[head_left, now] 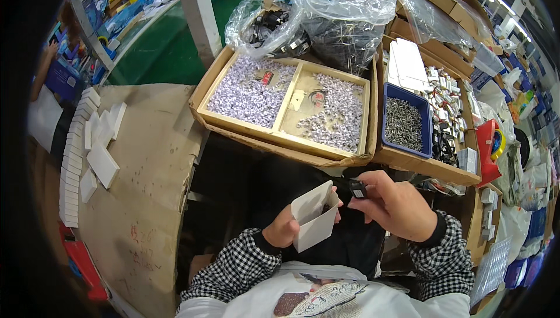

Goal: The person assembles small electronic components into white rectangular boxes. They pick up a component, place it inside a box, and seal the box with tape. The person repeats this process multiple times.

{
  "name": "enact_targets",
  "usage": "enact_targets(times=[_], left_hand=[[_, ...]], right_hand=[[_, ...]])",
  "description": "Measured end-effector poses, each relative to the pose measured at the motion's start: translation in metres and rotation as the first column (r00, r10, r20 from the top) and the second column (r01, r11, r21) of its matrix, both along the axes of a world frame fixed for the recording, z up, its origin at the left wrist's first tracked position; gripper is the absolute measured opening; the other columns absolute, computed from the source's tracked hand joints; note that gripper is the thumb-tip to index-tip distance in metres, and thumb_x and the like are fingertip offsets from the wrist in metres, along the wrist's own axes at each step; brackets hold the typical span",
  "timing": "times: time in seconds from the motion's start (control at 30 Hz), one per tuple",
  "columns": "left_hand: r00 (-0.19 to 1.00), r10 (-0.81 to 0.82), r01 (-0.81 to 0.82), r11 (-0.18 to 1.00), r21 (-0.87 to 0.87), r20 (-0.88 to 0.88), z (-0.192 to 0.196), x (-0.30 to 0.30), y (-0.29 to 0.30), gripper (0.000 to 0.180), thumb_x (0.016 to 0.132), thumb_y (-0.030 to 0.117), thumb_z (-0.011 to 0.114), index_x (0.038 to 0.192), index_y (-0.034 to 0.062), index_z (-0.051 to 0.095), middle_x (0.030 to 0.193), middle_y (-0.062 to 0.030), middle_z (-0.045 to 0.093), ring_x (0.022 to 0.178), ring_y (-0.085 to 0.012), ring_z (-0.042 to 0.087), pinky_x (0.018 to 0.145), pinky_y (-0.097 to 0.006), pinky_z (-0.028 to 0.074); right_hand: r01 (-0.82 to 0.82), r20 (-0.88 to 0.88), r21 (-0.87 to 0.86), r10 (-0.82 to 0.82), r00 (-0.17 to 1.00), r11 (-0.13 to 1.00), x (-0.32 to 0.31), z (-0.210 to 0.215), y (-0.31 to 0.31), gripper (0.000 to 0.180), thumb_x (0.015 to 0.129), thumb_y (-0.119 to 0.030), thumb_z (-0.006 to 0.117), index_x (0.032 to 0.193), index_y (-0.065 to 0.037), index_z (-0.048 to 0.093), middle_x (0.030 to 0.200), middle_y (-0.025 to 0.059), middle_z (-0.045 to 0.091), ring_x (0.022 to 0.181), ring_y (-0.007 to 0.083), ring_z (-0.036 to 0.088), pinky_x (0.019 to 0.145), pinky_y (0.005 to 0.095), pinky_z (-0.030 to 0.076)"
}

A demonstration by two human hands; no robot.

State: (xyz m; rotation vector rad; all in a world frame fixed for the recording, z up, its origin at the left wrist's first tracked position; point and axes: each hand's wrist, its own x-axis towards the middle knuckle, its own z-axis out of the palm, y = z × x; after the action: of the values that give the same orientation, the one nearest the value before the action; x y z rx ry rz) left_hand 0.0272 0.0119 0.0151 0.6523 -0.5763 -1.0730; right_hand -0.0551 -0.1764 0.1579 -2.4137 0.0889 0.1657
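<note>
My left hand [281, 228] is wrapped round a small white box [315, 231], tilted, with its top flap up. Something dark shows inside the box, too shaded to name. Just right of its opening, my right hand [403, 206] pinches a small black plastic piece [357, 189] with a pale rectangle on its face. The piece is apart from the box. Both hands are over my lap, below a two-part wooden tray [288, 100] that holds many small whitish parts.
A blue bin [406, 150] of small metal parts stands right of the tray, beside white boxes [446, 99]. Behind the tray are clear bags [350, 26] of black items. On the left table [137, 160], white boxes [103, 165] lie near a long row. Red tape dispensers [489, 149] flank me.
</note>
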Motion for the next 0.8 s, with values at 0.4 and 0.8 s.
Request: enact_targets(times=[0.4,0.8], left_hand=[[0.993,-0.065,0.063,0.998,0.026,0.1,0.001,-0.007,-0.007,0.108,0.074,0.059,0.069,0.145,-0.0043,0.017,0.142,-0.0114,0.035,0.132,-0.0181,0.034,0.109,-0.033,0.028],[0.987,-0.161,0.161,0.987,0.003,0.008,0.003,0.003,-0.006,0.125,0.063,0.068,0.073,0.147,0.0003,0.011,0.135,-0.0113,0.039,0.119,-0.0188,0.045,0.102,-0.032,0.036]], right_hand=[[-0.478,-0.093,-0.603,0.539,0.837,0.638,0.013,0.022,0.014,0.014,0.079,-0.015,0.06,0.087,-0.004,0.057,0.07,0.0049,0.055,0.065,0.0194,0.061,0.053,0.03,0.049],[-0.015,0.221,0.07,-0.001,0.975,0.997,0.016,-0.007,-0.014,0.017,0.079,-0.014,0.072,0.092,-0.005,0.068,0.08,0.008,0.064,0.067,0.0192,0.063,0.059,0.027,0.049]])
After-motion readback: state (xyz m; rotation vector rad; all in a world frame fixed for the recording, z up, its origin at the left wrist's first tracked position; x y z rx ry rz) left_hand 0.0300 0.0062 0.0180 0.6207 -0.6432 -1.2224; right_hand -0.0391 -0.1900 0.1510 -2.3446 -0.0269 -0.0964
